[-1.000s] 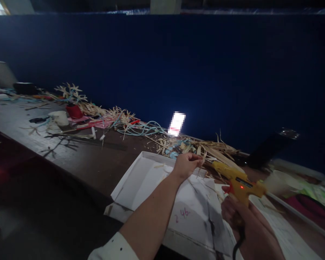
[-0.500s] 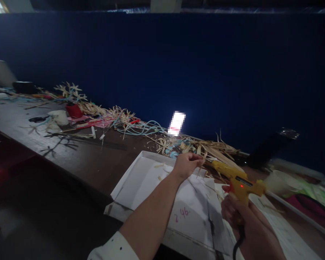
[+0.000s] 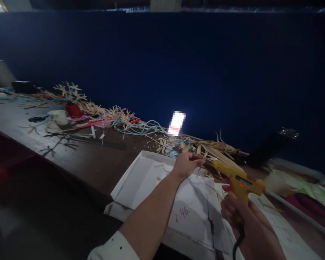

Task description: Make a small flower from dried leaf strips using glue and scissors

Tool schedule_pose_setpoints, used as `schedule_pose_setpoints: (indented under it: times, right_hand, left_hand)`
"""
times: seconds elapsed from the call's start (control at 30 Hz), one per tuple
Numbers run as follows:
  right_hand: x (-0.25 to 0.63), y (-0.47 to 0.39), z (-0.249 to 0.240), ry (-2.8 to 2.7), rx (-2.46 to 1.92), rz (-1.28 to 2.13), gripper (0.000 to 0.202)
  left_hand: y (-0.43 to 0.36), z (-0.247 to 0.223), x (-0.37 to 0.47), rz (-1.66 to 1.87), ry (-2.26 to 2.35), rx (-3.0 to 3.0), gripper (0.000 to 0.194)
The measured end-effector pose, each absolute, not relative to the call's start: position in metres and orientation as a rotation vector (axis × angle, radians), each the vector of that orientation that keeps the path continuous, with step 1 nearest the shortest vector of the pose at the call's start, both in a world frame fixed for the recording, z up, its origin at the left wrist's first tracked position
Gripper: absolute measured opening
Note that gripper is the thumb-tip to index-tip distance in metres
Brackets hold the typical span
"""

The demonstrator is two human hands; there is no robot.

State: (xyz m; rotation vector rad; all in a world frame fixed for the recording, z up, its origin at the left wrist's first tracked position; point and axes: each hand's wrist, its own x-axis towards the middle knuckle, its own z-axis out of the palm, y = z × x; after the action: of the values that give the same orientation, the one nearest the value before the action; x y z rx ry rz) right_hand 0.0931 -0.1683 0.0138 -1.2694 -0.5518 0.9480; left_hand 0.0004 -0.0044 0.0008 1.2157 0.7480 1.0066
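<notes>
My right hand is wrapped round the handle of a yellow glue gun with a small red light and a black cord. Its nozzle points left, close to the fingertips of my left hand. Those fingers are pinched together over the far right part of a white cardboard box. A thin, pale strip of dried leaf shows at the pinch; its shape is hard to make out. Beneath my left forearm, the box bears a handwritten "2.46." and a few loose leaf scraps.
Behind the box lie dried leaf strips and a bright, blurred-out screen. Leftward are pale blue cords, dried-leaf flowers, a white cup, a red item and black scissors. A dark blue partition stands behind.
Almost nothing differs. Both hands and the glue gun keep nearly the same place, with the nozzle still close to my left fingertips.
</notes>
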Motion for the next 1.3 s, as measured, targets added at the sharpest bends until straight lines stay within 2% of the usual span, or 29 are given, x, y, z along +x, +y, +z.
schedule_pose_setpoints:
  times: [0.4, 0.67, 1.13, 1.3]
  right_hand:
    - [0.0907, -0.1674, 0.0146, -0.584, -1.316, 0.879, 0.032]
    - [0.0931, -0.1683, 0.0111, -0.551, -1.280, 0.930, 0.029]
    - [0.0918, -0.1687, 0.0145, -0.607, -1.326, 0.876, 0.034]
    - [0.0911, -0.1685, 0.0148, -0.616, -1.312, 0.860, 0.035]
  left_hand:
    - [-0.0062, 0.0029, -0.0002, 1.000, 0.747, 1.211, 0.019]
    - [-0.0065, 0.0030, -0.0002, 1.000, 0.769, 1.225, 0.019]
    - [-0.0084, 0.0096, 0.0013, 1.011, 0.786, 1.147, 0.010]
    - [-0.0072, 0.0063, 0.0011, 1.013, 0.785, 1.174, 0.014]
